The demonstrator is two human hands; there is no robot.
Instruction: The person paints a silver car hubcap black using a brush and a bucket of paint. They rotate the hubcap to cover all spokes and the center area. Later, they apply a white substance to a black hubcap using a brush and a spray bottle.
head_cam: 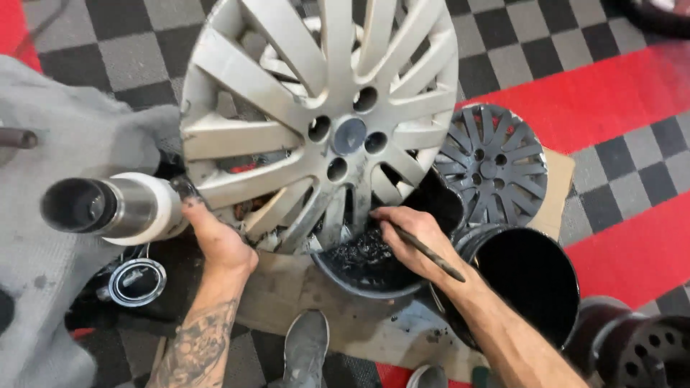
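We see the big silver multi-spoke hubcap upright; just below it sits a black round bucket (dark gunk inside). Left hand grips its lower rim; right hand clasps a thin dark brush.

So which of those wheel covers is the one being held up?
The large silver wheel cover, steadied upright by the left hand at its lower rim. The dark grey wheel cover lies flat on cardboard, untouched.
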